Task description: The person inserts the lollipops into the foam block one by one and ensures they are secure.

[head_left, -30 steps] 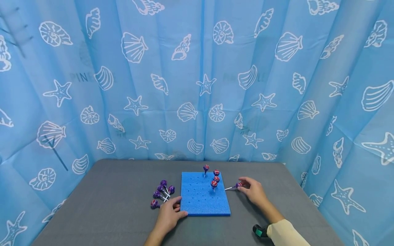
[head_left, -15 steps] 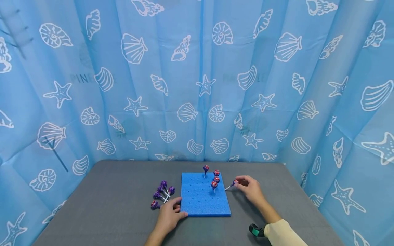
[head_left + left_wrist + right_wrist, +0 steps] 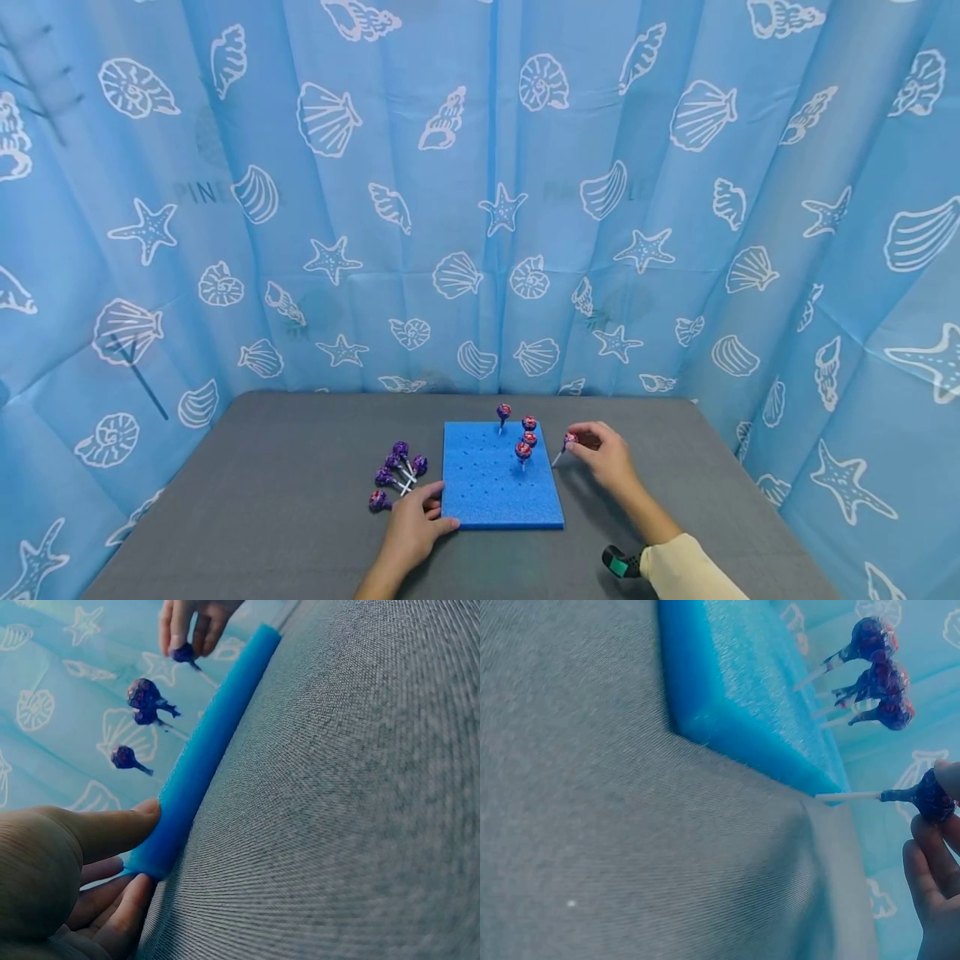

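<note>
Head view: nearest, toward the desk's (image 3: 285, 508) right-hand part, a pale yellow sleeve (image 3: 693, 571) covers the right forearm, and a black item with a green patch (image 3: 632, 566) sits just beside it. Level with the middle of the desk's length, the left hand (image 3: 411, 527) grips the near-left corner of the blue foam board (image 3: 491, 500), thumb at the near edge and fingers along the left edge; the left wrist view shows that thumb pressing on the foam. Just beyond this hand, on its side toward the desk's left edge, five loose lollipops (image 3: 385, 477) lie in a cluster, some of their white sticks crossing; the nearest one is partly hidden by the hand.

On the side toward the desk's right edge, the right hand (image 3: 613, 462) pinches the wrapped head of one held lollipop (image 3: 570, 440) in a narrow grip, its stick slanting down to the board's right edge; whether the tip touches the foam I cannot tell. Farther back, four standing lollipops (image 3: 523, 452) rise from the board: three grouped toward its right edge, one near its far edge. Past the desk's far edge hangs a blue curtain (image 3: 412, 200) printed with white shells and starfish.
</note>
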Tool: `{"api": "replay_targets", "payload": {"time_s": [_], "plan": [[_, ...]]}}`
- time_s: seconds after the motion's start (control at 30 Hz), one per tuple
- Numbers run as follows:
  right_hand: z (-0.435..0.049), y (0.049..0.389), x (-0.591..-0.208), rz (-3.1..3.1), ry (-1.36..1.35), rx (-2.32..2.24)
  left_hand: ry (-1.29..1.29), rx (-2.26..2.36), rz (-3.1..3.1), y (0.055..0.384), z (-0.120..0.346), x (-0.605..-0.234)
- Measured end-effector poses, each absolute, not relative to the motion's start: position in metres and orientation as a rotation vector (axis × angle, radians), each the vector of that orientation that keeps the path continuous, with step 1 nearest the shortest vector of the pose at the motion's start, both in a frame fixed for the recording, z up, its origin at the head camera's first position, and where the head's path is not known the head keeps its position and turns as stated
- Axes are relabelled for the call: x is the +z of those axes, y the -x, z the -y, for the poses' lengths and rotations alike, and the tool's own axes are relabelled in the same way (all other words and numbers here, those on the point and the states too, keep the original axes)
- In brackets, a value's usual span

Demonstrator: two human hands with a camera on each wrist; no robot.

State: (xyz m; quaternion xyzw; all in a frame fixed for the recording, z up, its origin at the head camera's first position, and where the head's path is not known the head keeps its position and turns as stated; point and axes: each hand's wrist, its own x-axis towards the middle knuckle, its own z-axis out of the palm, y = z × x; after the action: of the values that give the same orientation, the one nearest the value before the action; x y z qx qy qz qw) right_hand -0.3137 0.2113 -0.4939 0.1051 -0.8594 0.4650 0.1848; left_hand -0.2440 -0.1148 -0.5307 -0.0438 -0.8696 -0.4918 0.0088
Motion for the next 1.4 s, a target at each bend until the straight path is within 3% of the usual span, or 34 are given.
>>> {"api": "replay_targets", "payload": {"time_s": [0.73, 1.4], "plan": [[-0.187, 0.300, -0.472, 2.427, -0.378, 1.420, 0.118, -1.538, 2.745, 0.244, 0.115, -0.529], [-0.171, 0.291, -0.482, 2.437, -0.440, 1.447, 0.135, -1.520, 2.744, 0.243, 0.115, -0.529]]}}
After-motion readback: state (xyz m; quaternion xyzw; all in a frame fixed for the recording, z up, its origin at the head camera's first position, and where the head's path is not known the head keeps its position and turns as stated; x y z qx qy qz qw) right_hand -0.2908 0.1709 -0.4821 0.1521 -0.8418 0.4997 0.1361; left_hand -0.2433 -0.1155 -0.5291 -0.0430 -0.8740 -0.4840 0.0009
